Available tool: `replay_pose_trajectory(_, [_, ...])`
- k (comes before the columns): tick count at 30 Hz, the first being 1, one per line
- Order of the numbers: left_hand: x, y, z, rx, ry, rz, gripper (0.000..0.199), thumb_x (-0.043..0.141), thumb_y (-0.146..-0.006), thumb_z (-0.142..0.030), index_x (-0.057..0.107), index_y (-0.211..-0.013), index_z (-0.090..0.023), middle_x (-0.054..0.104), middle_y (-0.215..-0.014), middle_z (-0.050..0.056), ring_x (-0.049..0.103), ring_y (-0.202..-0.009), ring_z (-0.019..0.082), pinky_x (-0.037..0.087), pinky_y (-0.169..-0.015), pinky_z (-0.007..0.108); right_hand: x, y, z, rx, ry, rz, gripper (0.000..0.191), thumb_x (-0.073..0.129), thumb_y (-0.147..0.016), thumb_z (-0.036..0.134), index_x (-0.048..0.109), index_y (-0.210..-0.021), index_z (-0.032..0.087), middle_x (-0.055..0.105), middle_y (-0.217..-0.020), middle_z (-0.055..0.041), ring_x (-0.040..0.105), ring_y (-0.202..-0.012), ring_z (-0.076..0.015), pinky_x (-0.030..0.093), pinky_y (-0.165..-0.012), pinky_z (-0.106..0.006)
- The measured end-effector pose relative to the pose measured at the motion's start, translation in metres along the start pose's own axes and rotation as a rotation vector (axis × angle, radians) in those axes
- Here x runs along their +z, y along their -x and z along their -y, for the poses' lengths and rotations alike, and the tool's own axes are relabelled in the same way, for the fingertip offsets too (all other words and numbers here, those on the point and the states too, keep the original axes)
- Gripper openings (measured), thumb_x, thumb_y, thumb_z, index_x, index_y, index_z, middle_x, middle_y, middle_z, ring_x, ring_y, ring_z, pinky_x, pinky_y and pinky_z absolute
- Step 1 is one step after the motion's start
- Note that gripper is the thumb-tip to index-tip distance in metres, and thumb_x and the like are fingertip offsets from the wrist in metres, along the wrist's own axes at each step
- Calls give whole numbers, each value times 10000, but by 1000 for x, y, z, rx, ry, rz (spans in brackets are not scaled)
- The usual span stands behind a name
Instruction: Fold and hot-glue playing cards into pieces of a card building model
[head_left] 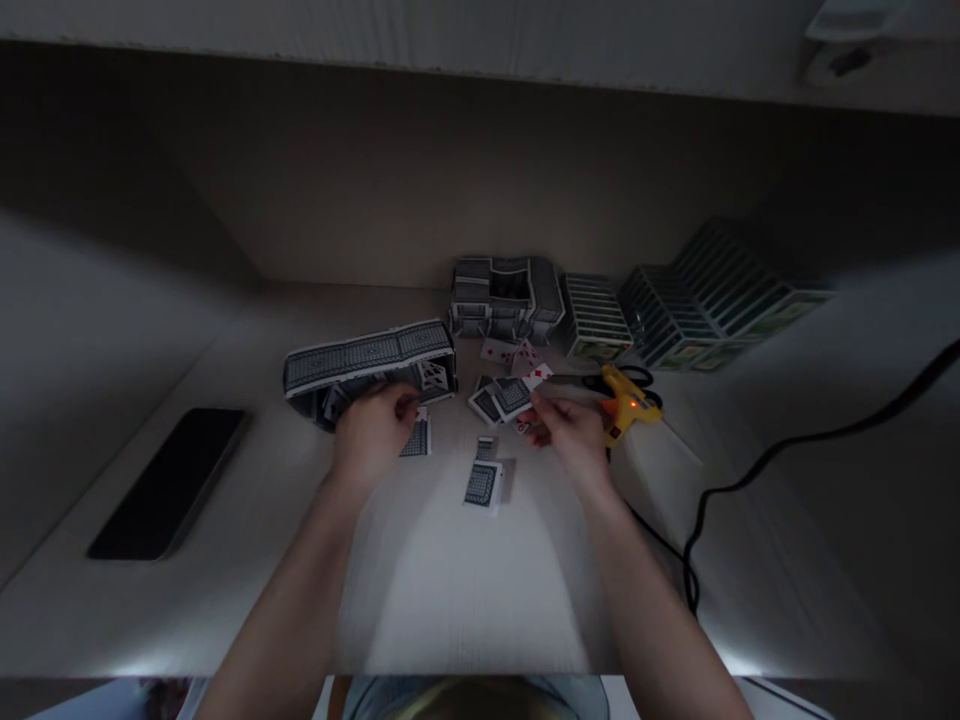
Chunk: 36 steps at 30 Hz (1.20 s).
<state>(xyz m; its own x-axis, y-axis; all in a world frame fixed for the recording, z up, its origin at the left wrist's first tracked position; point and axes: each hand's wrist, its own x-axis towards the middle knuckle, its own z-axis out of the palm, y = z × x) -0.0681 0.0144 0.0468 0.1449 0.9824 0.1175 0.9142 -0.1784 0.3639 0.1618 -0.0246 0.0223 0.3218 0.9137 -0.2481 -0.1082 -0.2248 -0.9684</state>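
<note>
A long box-like structure built of playing cards (367,352) stands left of centre. My left hand (377,425) is at its front opening, fingers curled; whatever they hold is hidden. Beside that hand a card (418,436) lies on the table. My right hand (559,425) pinches a patterned playing card (514,396) at its edge, over several loose cards. Nearer to me lies a folded-looking card (483,484), with a small card piece (486,448) just behind it. Red-suited cards (496,352) lie farther back.
A yellow glue gun (630,404) and black-handled scissors (639,377) lie right of my right hand. Card structures (508,298) and striped boxes (598,314) line the back. A phone (169,485) lies left; a black cable (795,440) runs right.
</note>
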Motion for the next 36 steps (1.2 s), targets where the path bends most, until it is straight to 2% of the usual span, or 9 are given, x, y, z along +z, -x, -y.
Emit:
replay_pose_trajectory(4, [2, 1, -1, -1, -6, 48, 224, 471, -798, -278, 632, -950, -244, 684, -920, 41, 626, -765, 185, 431, -640, 263, -1, -3, -2, -4, 115, 18, 417, 584, -674, 579, 619, -684, 164, 676, -640, -78, 529, -385, -141, 410, -354, -273])
replay_pose_trajectory(7, [3, 1, -1, 3, -19, 59, 218, 476, -792, -261, 635, -941, -251, 685, -922, 40, 625, -766, 183, 427, -632, 259, -6, -4, -1, -108, 260, -75, 424, 527, -716, 589, 616, -713, 175, 663, -605, -63, 518, -367, -144, 391, -350, -273])
replay_pose_trajectory(12, [8, 2, -3, 38, -27, 53, 226, 456, -806, -271, 638, -938, -252, 687, -919, 33, 620, -756, 177, 414, -618, 252, -12, -8, -4, -369, 486, -255, 331, 505, -768, 475, 623, -759, 166, 635, -580, -43, 541, -447, -149, 405, -455, -265])
replay_pose_trajectory(15, [11, 5, -9, 59, -5, 55, 236, 444, -816, -288, 638, -946, -254, 688, -908, 28, 618, -745, 178, 405, -606, 252, -12, -9, -5, -459, 565, -335, 295, 498, -777, 411, 637, -793, 152, 648, -632, -58, 580, -548, -169, 422, -532, -273])
replay_pose_trajectory(19, [11, 10, -21, 96, 37, 40, 241, 430, -823, -291, 640, -933, -248, 677, -902, 30, 615, -771, 186, 405, -620, 254, -7, -12, 4, -525, 703, -330, 236, 492, -783, 321, 642, -865, 158, 674, -762, -76, 593, -628, -175, 434, -614, -285])
replay_pose_trajectory(25, [15, 13, -26, 151, 92, 36, 248, 435, -816, -281, 650, -934, -247, 661, -931, 38, 608, -787, 186, 404, -649, 256, 9, -35, 25, -527, 944, -382, 273, 545, -748, 287, 616, -985, 172, 661, -942, -127, 605, -831, -241, 430, -682, -312])
replay_pose_trajectory(28, [19, 13, -25, 168, 96, 49, 248, 438, -817, -286, 650, -936, -241, 658, -942, 42, 606, -786, 188, 399, -646, 259, 15, -49, 30, -453, 1006, -386, 272, 547, -754, 275, 620, -994, 171, 674, -899, -135, 617, -811, -252, 427, -651, -315])
replay_pose_trajectory(31, [20, 12, -24, 163, 78, 60, 250, 439, -821, -290, 646, -950, -236, 656, -960, 47, 603, -769, 182, 393, -632, 257, 18, -57, 31, -379, 1068, -377, 224, 508, -785, 269, 662, -918, 176, 687, -840, -138, 631, -774, -261, 422, -619, -321])
replay_pose_trajectory(36, [18, 13, -25, 179, 70, 75, 241, 432, -831, -296, 637, -945, -241, 662, -949, 43, 605, -788, 187, 395, -633, 261, 16, -61, 33, -390, 1113, -388, 262, 487, -801, 290, 704, -869, 160, 695, -791, -160, 643, -762, -265, 417, -614, -316])
